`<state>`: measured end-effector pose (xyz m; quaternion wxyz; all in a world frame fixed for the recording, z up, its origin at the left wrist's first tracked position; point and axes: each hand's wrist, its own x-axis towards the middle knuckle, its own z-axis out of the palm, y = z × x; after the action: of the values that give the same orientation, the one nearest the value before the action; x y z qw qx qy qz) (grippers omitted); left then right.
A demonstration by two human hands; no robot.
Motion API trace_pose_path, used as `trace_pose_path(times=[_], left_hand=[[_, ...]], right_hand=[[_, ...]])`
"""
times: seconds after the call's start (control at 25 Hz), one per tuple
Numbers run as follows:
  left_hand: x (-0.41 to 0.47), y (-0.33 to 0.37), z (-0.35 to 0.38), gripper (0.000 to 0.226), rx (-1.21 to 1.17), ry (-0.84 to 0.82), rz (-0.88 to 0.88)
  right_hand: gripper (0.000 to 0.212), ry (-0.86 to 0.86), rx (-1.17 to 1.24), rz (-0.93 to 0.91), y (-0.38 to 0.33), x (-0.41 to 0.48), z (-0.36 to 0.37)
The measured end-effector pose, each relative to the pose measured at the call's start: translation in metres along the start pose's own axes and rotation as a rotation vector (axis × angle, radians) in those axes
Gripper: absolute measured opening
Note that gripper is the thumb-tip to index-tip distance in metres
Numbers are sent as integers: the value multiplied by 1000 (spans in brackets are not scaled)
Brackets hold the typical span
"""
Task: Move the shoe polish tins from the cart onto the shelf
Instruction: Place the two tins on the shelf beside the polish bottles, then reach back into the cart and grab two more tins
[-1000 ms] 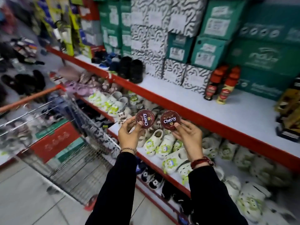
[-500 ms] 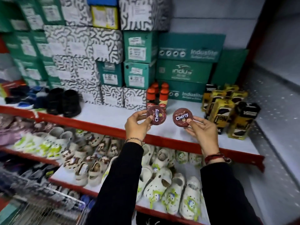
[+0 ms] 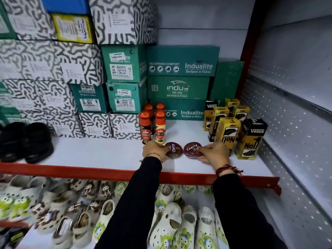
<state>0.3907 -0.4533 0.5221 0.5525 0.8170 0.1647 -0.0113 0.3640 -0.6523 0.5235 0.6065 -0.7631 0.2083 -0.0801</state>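
We have both hands on the white shelf (image 3: 100, 155), each one closed around a round maroon Cherry tin. Our left hand (image 3: 155, 150) grips the left tin (image 3: 173, 149) by its near-left side, and our right hand (image 3: 213, 153) holds the right tin (image 3: 193, 149) with the thumb on its lid and the fingers under its near edge. The two tins sit just beside each other with a narrow gap between them, lids up; they look to be resting on the shelf, though we cannot tell for sure whether they are fully set down. Our hands stay apart, one on each outer side of the pair.

Just beyond the left tin stand four liquid polish bottles (image 3: 152, 124) with orange-red caps. To the right of the right tin is a cluster of yellow and black polish cartons (image 3: 233, 126), the nearest close to our right hand. Behind these things green shoe boxes (image 3: 181, 87) are stacked against the back wall, with black-and-white patterned boxes (image 3: 50, 62) piled further left. A pair of black shoes (image 3: 25, 141) rests at the left of the same shelf. The shelf's red front edge (image 3: 71, 170) crosses under both black sleeves. On the lower shelf nearer to us lie rows of white clogs (image 3: 170, 221).
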Motion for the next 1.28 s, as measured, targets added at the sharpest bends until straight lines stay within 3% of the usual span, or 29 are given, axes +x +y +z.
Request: trace_pose_path(times=[0.16,0.36,0.56,0.76,0.88,1.04,1.28], left_hand=[[20,-2,7,50,188,3,18],[-5,9,0,48,347,28,97],[-55,21,-29,32,358,263,375],[-73,8,-73,51,539,463,580],[-89,-13,-113,61,671,606,560],[-120,-57,-167,63,726,714,435],[-173,-149,-244,60,679,830,175]], right_hand=[[29,86,-275,-76,-7,2,-1],[39,172,-633,-150,-7,-4,3],[52,181,-543,-600,-36,-38,10],[63,-14,-680,-902,-62,-74,39],[71,-90,-723,-1069,-69,-100,77],[73,-215,-678,-1158,-66,-145,133],[69,-579,-633,-1195,-30,-228,227]])
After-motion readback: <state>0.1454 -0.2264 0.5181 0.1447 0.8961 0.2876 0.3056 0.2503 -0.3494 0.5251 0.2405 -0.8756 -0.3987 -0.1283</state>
